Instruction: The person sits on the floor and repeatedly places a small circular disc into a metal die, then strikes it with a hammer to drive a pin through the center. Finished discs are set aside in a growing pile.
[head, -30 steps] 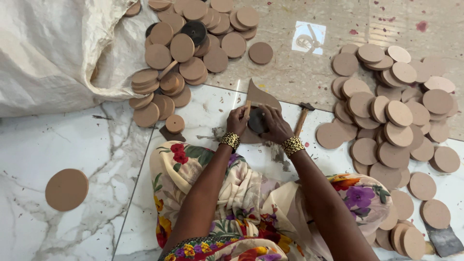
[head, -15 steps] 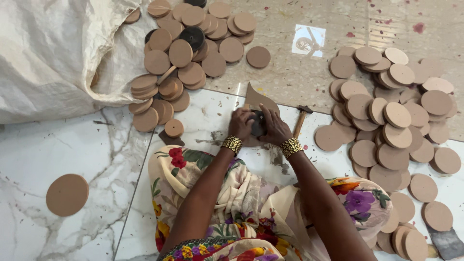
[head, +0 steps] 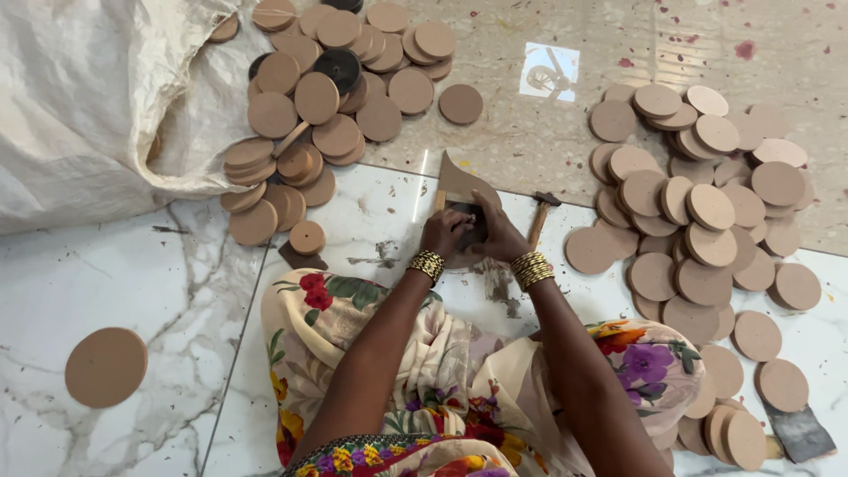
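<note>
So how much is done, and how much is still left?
Can't count, and which pile is finished isn't clear. A heap of brown discs lies by the right hand, another heap spills from the sack. Both hands, left too, grip one dark piece now.

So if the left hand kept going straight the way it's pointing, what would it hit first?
Probably the upright brown pointed board just beyond the left hand, whose fingers already touch the dark piece held against it. Depth is hard to judge.

discs (head: 327,97) lie left beside the sack (head: 88,97), more discs (head: 707,221) right, hammer (head: 537,221) between, near the hands.
</note>
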`<control>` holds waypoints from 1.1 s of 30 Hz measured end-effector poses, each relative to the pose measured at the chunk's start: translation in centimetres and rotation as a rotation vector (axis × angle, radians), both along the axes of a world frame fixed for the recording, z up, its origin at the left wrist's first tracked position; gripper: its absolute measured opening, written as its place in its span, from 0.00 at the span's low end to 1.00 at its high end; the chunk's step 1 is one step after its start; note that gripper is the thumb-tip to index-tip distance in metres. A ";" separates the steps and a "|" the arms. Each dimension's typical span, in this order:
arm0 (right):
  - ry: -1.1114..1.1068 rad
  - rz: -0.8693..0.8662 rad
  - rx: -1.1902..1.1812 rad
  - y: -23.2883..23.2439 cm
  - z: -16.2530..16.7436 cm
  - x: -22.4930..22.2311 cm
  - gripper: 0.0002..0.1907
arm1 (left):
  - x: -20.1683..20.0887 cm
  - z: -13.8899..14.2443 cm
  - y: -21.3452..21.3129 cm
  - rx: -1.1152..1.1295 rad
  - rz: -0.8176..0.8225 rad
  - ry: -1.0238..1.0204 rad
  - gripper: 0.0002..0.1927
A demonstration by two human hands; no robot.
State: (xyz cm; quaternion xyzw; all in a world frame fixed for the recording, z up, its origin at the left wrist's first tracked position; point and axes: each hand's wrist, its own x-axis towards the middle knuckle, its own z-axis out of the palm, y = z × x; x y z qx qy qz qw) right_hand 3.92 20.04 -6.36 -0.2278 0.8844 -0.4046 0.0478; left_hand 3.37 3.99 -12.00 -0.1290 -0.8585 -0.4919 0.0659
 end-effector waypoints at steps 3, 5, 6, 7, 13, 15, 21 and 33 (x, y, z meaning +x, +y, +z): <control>-0.116 -0.104 -0.216 0.4 0.6 -0.3 0.35 | 0.2 0.2 -0.3 0.023 -0.003 0.004 0.07; -0.224 -0.233 -0.176 0.1 1.0 -0.2 0.23 | 0.3 0.2 -0.6 0.039 -0.013 0.007 0.06; -0.275 -0.297 -0.153 -0.2 1.1 -0.1 0.17 | 0.3 0.3 -0.7 0.041 -0.019 0.016 0.06; -0.257 -0.298 -0.152 -0.5 1.1 -0.1 0.16 | 0.3 0.3 -0.8 0.044 -0.026 0.025 0.06; -0.307 -0.385 -0.278 -1.3 -0.1 1.0 0.19 | 0.5 0.3 -0.8 0.008 -0.001 0.080 0.06; -0.155 -0.379 -0.120 -1.1 -0.7 1.7 0.30 | 0.5 0.3 -0.7 0.038 -0.007 0.023 0.06; 0.107 -0.207 0.278 -1.7 -0.8 2.5 0.72 | 0.3 0.4 -0.9 0.023 -0.023 0.033 0.07; -0.114 -0.181 0.416 -0.8 0.0 -0.5 0.74 | -1.1 0.4 -0.4 -0.036 -0.023 0.081 0.06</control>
